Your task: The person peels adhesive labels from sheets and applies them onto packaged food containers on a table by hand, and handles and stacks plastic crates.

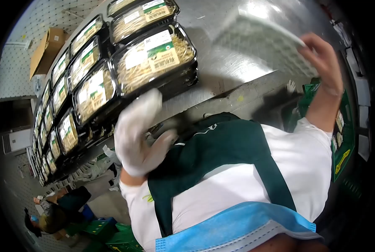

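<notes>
My left hand [141, 134], in a white glove and blurred, is raised in front of the apron, just below the nearest packed tray [154, 59]. Its thumb stands apart from the fingers and nothing shows in it. My bare right hand [317, 54] pinches the edge of a pale, grid-patterned sheet [267, 42], smeared by motion, above the metal table [208, 90]. Black trays with clear film hold pale, thin strands and bear white, green and tan labels. They stand stacked in rows on the table's left part.
An open cardboard box [47, 52] stands beyond the trays at the upper left. Green crates are at the right [345, 138] and lower left [99, 229]. Another person [53, 216] is in the lower left background. The table's front edge runs diagonally before my body.
</notes>
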Demonstrator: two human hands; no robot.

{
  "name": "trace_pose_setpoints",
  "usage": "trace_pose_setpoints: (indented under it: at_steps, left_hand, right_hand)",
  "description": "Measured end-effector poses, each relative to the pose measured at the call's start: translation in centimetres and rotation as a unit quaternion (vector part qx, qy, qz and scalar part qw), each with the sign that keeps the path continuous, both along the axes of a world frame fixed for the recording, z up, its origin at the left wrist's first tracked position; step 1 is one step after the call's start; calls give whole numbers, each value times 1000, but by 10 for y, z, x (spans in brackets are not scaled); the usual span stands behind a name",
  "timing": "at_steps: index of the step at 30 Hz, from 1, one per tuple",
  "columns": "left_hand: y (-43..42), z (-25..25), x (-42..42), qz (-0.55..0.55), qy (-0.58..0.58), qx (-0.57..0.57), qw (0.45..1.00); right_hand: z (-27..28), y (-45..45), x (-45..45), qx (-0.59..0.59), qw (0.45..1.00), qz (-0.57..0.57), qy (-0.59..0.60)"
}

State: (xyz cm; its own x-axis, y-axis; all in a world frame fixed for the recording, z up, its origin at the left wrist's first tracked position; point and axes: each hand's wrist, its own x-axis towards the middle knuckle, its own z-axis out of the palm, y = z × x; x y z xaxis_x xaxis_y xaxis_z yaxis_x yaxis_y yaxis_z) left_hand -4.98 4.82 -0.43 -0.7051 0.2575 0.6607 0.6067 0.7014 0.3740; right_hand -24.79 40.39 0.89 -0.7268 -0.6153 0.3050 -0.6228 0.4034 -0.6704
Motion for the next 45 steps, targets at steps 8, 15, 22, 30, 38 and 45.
trace_pose_setpoints:
  at_steps: [8,15,22,30,38,45]
  left_hand:
    - [18,-4,11,-42,-173,411,894]
    - [-54,-42,141,88,-33,542,835]
    - [-46,-41,185,94,-12,572,815]
    - [-46,-62,202,158,101,585,789]
    - [-47,-49,187,224,49,578,783]
    - [-62,-41,177,221,-24,584,781]
  right_hand:
    - [20,-93,99,-2,983,125,132]
    - [-52,-196,186,-265,950,137,-92]
    - [-57,-224,184,-285,895,215,-266]
    - [-54,-223,190,-272,886,280,-252]
    - [-3,-253,176,-73,882,310,347]
    - [-22,-273,178,-57,848,284,444]
